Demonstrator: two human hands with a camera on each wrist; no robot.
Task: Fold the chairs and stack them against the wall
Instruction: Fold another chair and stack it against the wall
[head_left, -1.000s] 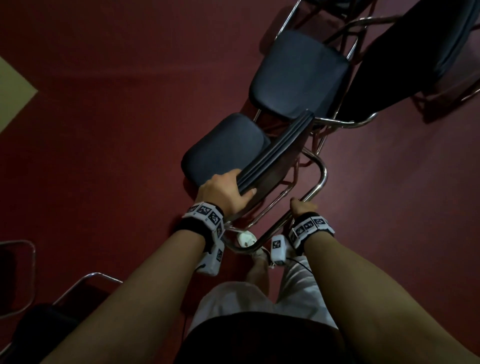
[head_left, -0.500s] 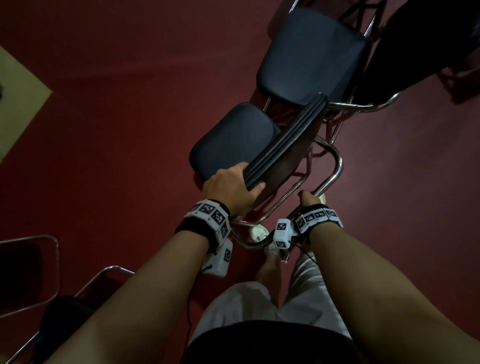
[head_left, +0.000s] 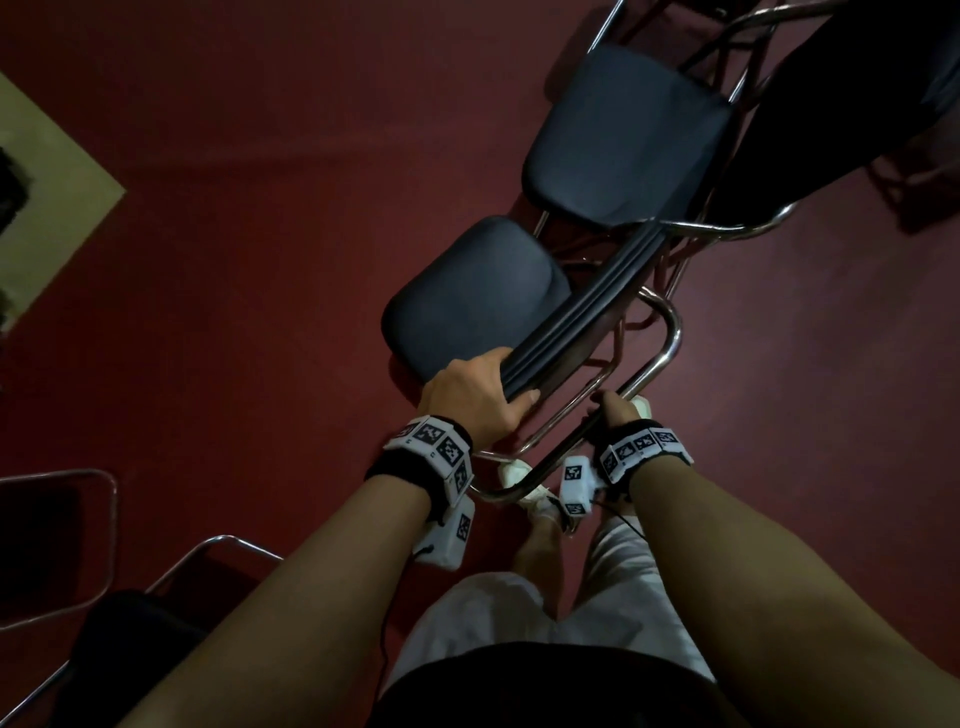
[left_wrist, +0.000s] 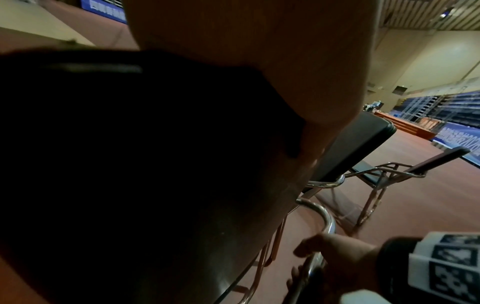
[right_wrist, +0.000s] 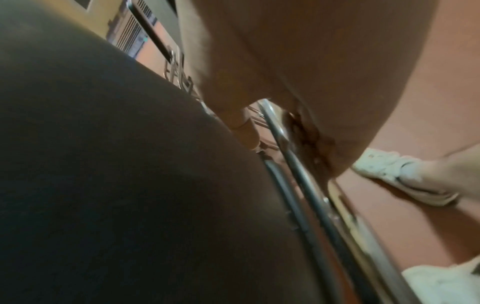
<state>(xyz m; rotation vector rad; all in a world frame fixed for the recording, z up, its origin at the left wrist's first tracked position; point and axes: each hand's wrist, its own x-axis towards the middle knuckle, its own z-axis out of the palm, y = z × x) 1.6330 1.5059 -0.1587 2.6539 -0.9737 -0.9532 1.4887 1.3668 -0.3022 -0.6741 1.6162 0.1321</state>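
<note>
A black padded chair with a chrome tube frame (head_left: 660, 358) stands right in front of me on the red floor, its seat (head_left: 467, 296) on the left and its backrest (head_left: 582, 317) seen edge-on. My left hand (head_left: 470, 402) grips the near corner of the backrest, thumb over its top edge. My right hand (head_left: 613, 410) is curled round the chrome frame tube (right_wrist: 283, 139) behind the backrest. In the left wrist view the dark backrest (left_wrist: 103, 164) fills the picture and the right hand (left_wrist: 335, 253) shows on the tube.
A second black chair (head_left: 623, 135) stands just beyond the first, with another dark chair (head_left: 841, 104) at top right. More chrome-framed chairs (head_left: 104, 571) sit at lower left. My white shoes (head_left: 519, 475) are under the frame. A pale floor patch (head_left: 47, 208) lies at far left.
The view has drifted a little, so the chairs sit slightly differently in frame. Both hands keep the same hold on the backrest and frame tube.
</note>
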